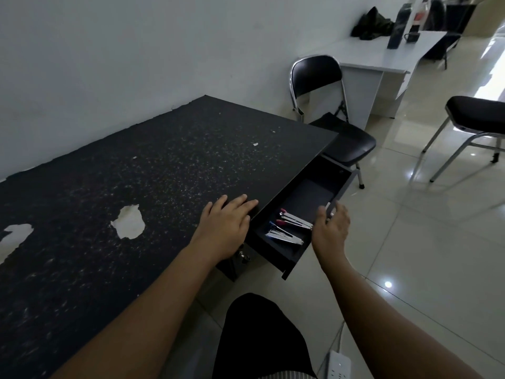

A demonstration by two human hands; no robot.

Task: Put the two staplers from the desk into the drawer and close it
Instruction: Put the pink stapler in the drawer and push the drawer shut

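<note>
Chrome staplers [289, 228], both side by side in near end of open drawer [276, 257], so closing step. Left hand [228, 228] flat, empty, on desk [136, 173] edge; right hand [332, 228] loosely curled on drawer front handle [329, 207], grip unclear. Next: push drawer left, shut.

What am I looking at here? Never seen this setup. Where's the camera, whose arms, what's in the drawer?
There is no robot here. One wide-angle camera sits on a person's head and looks forward and down, so the two bare arms coming in from the bottom are the wearer's own.

The left hand lies flat and open on the dark, speckled desk, near its front edge. The right hand is at the front panel of the open drawer, fingers on its edge; it holds nothing else.

Two staplers lie side by side inside the drawer, metal with red and blue parts. The desk top has patches where the covering has worn off. Behind stand a folding chair and a white table.
</note>
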